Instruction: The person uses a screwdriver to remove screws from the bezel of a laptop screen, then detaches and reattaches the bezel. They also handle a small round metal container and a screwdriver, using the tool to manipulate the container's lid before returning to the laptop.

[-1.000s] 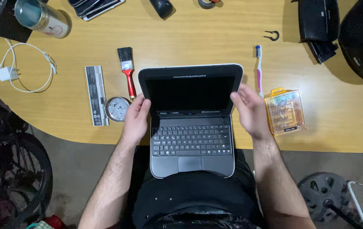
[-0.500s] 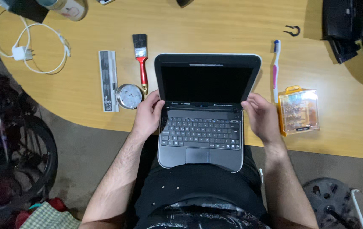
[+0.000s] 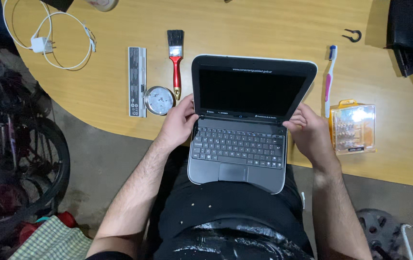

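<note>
The table sits nearer the person than a second ago, and the open laptop still rests on the lap at its front edge, screen dark and lid a little more upright, so the work stays with the lid and hinge. The left hand and right hand stay clamped on its hinge corners. By the right hand near the front edge, a clear case holds rows of small bits; left lie a brush and round gauge.

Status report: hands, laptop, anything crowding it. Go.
Left hand and right hand grip the open laptop at its hinge corners. Screen dark, base on lap. Round gauge beside left hand, bit case right.
</note>
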